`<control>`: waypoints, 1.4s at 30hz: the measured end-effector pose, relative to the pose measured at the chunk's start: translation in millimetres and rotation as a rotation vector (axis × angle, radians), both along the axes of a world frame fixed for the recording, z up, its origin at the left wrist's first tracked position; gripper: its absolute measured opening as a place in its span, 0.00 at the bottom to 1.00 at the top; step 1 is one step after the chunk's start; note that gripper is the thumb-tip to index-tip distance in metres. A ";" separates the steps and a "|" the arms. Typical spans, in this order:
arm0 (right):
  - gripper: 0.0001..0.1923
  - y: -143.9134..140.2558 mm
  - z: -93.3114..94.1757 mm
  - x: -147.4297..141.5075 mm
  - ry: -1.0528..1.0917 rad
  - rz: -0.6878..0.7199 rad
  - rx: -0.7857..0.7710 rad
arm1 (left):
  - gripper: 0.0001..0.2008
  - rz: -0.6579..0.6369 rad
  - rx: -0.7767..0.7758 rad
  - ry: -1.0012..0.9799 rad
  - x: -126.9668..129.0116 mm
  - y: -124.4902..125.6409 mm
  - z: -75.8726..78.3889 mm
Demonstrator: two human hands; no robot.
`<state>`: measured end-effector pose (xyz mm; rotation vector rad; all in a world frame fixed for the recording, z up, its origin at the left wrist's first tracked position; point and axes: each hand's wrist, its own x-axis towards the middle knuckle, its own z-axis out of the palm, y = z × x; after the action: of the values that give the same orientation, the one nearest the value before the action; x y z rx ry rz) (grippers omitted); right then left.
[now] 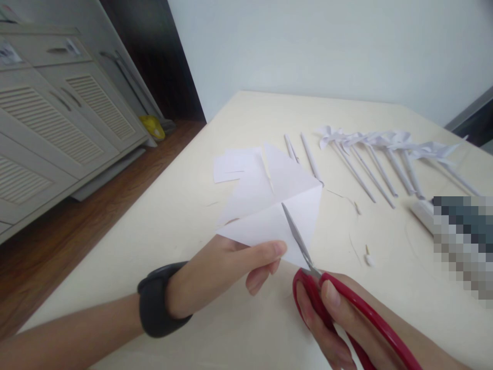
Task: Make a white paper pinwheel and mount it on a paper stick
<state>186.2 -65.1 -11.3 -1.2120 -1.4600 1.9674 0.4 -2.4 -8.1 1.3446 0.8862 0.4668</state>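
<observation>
Our left hand point(227, 267) pinches the folded paper square point(277, 203); our right hand point(339, 321) grips red-handled scissors point(308, 267), blades cutting into that square.

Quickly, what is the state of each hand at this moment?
Left hand: closed, holding the white paper square.
Right hand: closed on the red-handled scissors, blades in the paper.

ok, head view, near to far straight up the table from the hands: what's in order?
Right hand on red scissors and left hand → held folded paper square → small paper sheets → rolled paper sticks → row of paper pinwheels.
</observation>
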 end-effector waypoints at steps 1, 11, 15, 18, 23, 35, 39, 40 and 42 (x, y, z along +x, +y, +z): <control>0.25 0.6 3.2 0.8 -0.023 0.010 0.009 | 0.21 -0.009 0.000 0.004 -0.3 0.1 0.3; 0.25 2.8 10.7 3.7 -0.026 0.070 0.053 | 0.22 -0.090 0.042 0.056 1.9 -2.6 2.2; 0.26 1.1 8.6 1.9 -0.011 0.042 0.013 | 0.22 -0.098 0.038 0.038 1.3 -3.4 -1.0; 0.26 -1.1 7.4 1.0 -0.011 0.007 -0.003 | 0.22 -0.090 0.030 0.028 1.2 -4.3 -1.8; 0.26 -3.0 3.8 1.3 0.011 -0.013 -0.052 | 0.21 -0.064 0.043 0.067 2.6 -5.9 1.8; 0.25 2.3 3.1 -3.1 -0.043 0.030 0.146 | 0.19 -0.105 0.153 0.133 1.2 -1.2 5.3; 0.25 2.6 1.6 -2.9 -0.046 0.002 0.195 | 0.21 -0.118 0.137 0.154 0.0 -1.4 6.5; 0.26 2.6 1.2 -2.2 -0.047 -0.002 0.196 | 0.21 -0.120 0.131 0.140 -0.2 -1.3 7.4; 0.27 2.5 1.3 -0.1 -0.054 -0.010 0.186 | 0.21 -0.116 0.135 0.092 -0.7 -1.1 8.4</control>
<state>186.1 -62.5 -10.0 -1.1962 -1.6200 1.7594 -0.2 -3.5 0.3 1.5421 0.8583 0.3831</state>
